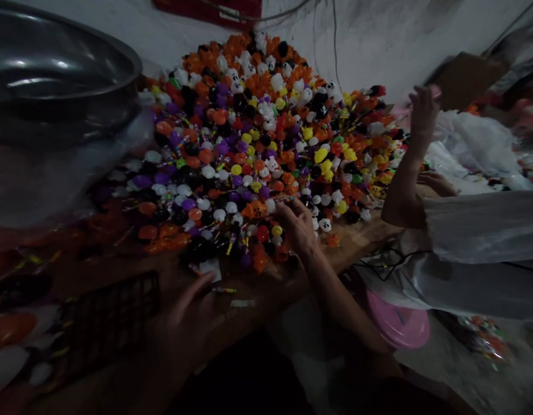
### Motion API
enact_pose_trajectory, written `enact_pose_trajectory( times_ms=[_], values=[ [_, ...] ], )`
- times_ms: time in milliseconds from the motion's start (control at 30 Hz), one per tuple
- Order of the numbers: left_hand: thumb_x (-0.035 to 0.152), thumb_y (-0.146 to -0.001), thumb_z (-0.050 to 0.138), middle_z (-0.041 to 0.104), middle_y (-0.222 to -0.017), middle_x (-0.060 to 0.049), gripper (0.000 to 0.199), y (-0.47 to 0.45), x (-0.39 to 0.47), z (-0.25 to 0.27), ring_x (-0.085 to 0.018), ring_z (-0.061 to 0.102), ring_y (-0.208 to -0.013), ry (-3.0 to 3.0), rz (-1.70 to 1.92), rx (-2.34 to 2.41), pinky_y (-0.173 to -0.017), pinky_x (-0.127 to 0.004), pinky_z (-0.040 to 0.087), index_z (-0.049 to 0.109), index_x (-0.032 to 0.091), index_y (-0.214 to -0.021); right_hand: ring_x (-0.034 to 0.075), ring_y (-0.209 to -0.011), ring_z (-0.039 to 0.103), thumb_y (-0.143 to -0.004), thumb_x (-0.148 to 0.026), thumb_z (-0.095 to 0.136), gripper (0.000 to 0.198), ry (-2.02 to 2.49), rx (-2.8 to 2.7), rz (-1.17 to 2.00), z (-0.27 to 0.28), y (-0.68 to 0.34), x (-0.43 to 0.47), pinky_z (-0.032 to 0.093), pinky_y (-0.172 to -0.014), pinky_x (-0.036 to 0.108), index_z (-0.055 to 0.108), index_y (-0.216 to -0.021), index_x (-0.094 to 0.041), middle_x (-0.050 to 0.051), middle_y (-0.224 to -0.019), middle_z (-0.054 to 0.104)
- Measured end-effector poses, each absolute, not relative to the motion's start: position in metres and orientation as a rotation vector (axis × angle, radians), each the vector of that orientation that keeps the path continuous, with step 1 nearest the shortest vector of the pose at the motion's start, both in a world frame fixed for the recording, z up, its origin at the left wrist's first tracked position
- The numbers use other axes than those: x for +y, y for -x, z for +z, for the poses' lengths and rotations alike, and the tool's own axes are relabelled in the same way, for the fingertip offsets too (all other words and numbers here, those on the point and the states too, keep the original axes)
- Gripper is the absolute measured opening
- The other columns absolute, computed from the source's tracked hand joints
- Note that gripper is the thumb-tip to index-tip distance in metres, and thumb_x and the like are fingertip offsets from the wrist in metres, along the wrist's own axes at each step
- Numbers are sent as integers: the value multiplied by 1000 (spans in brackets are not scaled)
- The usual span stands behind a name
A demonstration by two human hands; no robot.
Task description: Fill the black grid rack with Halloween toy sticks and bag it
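Observation:
A large heap of small toy-topped sticks (pixel 231 173) in orange, white, purple, yellow and black covers the table. At its front edge, my right hand (pixel 298 225) is closed, thumb and fingers pinched on a thin patterned stick with an orange pumpkin top (pixel 254 211) and a white collar. My left hand (pixel 191 314) is lower left, dark and blurred, one finger stretched out and nothing visibly held. Near that finger lie a loose patterned stick (pixel 224 290) and a small pale slip (pixel 242 303) on the wood.
A black grid tray (pixel 114 317) lies left of my left hand. Behind it is a big metal basin (pixel 67 86). At right, a co-worker's raised hand (pixel 424 109) is over the heap's edge. A pink lid-like object (pixel 400 323) is below, beside white plastic bags (pixel 477 144).

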State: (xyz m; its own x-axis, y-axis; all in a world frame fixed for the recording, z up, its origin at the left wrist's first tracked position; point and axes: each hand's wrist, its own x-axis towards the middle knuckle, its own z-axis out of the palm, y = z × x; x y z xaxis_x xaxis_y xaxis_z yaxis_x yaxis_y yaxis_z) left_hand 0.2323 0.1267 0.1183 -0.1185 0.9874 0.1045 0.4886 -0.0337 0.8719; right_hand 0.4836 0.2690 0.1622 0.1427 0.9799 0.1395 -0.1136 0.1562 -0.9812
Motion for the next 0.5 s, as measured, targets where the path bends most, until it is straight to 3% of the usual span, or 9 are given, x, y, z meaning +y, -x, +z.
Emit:
enact_pose_trajectory(
  times_ms=[67,167,300,367,433,500],
  values=[
    [60,-92,63,75,-126,-12,51,-279,147,140,-30,72,-117,-1181,1066,1249,-104,-44,56,71,20,-123,17,-77,66,-75,-51,78,34,983,-970,1192,159,-472,251,57,-78,32,68,-91,-23,0,-88,71],
    [58,-76,83,71,-134,-12,63,-326,178,161,-28,69,-122,-741,1138,881,-101,-37,58,68,20,-124,20,-90,70,-80,-46,76,28,981,-1046,1095,155,-460,228,58,-88,36,70,-96,-24,3,-96,75],
    [44,-82,82,76,-109,-7,39,-348,200,171,-16,73,-98,-414,1162,684,-81,-24,60,69,17,-106,25,-118,66,-91,-37,68,15,1029,-1459,650,151,-458,203,51,-107,45,73,-100,-26,9,-122,73],
    [38,-83,81,75,-102,-3,31,-345,204,168,-13,72,-88,-370,1174,686,-77,-22,60,68,17,-102,24,-127,61,-94,-31,62,19,1004,-1726,492,148,-471,203,49,-110,45,73,-109,-27,10,-135,68],
    [34,-74,86,75,-98,-2,35,-336,208,161,-14,73,-86,-366,1210,766,-78,-25,61,67,18,-98,23,-122,63,-96,-23,53,29,1075,-1889,365,147,-498,216,52,-104,41,72,-118,-26,11,-132,68],
    [33,-62,92,75,-89,-1,46,-325,209,152,-18,73,-81,-453,1239,890,-73,-29,61,66,18,-97,22,-107,67,-96,-16,44,37,1330,-1842,155,151,-535,240,54,-94,36,72,-119,-21,11,-115,72]
  ],
)
